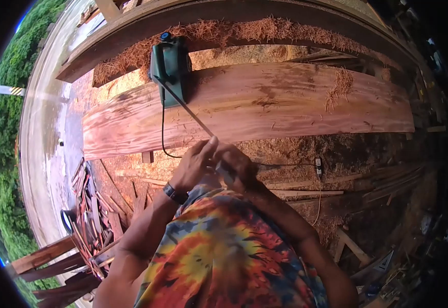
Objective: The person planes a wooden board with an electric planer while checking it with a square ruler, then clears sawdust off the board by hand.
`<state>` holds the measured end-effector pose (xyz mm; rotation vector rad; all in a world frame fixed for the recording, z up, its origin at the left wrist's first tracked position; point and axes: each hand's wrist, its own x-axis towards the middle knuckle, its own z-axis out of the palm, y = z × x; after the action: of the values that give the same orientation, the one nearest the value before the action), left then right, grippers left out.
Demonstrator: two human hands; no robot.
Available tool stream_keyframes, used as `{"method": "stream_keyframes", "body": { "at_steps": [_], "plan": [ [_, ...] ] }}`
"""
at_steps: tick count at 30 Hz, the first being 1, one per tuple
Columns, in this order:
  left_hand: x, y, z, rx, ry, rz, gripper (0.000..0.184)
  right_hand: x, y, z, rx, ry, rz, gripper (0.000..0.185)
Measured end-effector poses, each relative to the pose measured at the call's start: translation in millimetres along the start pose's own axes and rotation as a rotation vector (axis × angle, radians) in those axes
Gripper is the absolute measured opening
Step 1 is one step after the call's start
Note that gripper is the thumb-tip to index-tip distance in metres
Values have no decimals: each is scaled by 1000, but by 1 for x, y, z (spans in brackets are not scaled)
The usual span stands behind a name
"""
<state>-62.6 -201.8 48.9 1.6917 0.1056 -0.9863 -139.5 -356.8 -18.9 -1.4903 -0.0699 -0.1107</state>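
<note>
Both of my hands are close together in front of my shirt. My left hand (196, 161), with a dark watch (175, 193) at its wrist, closes round the near end of a long thin metal rod (187, 109). From there the rod slants up and left, its far end in front of the green electric planer (175, 66). Beside it my right hand (238, 164) is curled and slightly blurred, around a greyish part I cannot identify. The planer rests on a wide reddish plank (285, 105), its black cord hanging over the near edge.
Shavings (270, 30) are heaped along a beam (126, 33) behind the plank, and more cover the ground. A cord connector (318, 165) lies right of my hands. Scrap strips (93, 205) are piled at left, near loose boards (47, 255). A road (42, 133) runs beyond.
</note>
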Motion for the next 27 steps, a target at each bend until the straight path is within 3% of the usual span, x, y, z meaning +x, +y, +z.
{"method": "stream_keyframes", "body": {
  "at_steps": [1, 2, 3, 5, 8, 12, 14, 15, 18, 19, 22, 23, 25, 26, 27],
  "plan": [
    [-2, -4, -4, -230, -45, 2, 65, -1, 3, 18, 285, -5, 318, 12],
    [-3, -8, -11, -463, -84, 8, 62, 4, 5, 31, 290, -46, 241, 14],
    [-5, -14, -20, -699, -117, 17, 59, 11, 2, 37, 45, -90, 0, 16],
    [-10, -39, -44, -714, -91, 73, 54, 28, -6, 57, -418, -191, -497, 19],
    [-29, -61, -93, -804, -70, -5, 42, 49, -17, 92, -495, -454, -692, 25],
    [-25, -99, -155, -942, 103, -96, 38, 76, -1, 140, -589, -910, -646, 18],
    [-21, -104, -161, -1037, 234, -55, 42, 82, 6, 150, -609, -939, -665, 15],
    [-21, -114, -175, -1084, 96, -118, 38, 90, 10, 160, -640, -995, -676, 14],
    [-6, -151, -205, -1449, -407, 108, 36, 114, 9, 192, -717, -1183, -705, 18],
    [-8, -139, -209, -1353, 29, -37, 33, 125, 7, 202, -743, -1248, -723, 20],
    [0, -140, -249, -1182, 361, 116, 29, 151, 1, 222, -598, -1168, -708, 36],
    [-2, -138, -266, -1110, 409, 173, 23, 167, -1, 221, -473, -1207, -628, 58],
    [-9, -138, -307, -745, 615, 130, 14, 214, -14, 206, -476, -939, -433, 64],
    [-17, -129, -324, -472, 676, 94, 14, 235, -25, 196, -616, -597, -291, 62],
    [-14, -136, -340, -240, 756, 140, 17, 266, -2, 180, -751, -221, -402, 63]
  ]
}}
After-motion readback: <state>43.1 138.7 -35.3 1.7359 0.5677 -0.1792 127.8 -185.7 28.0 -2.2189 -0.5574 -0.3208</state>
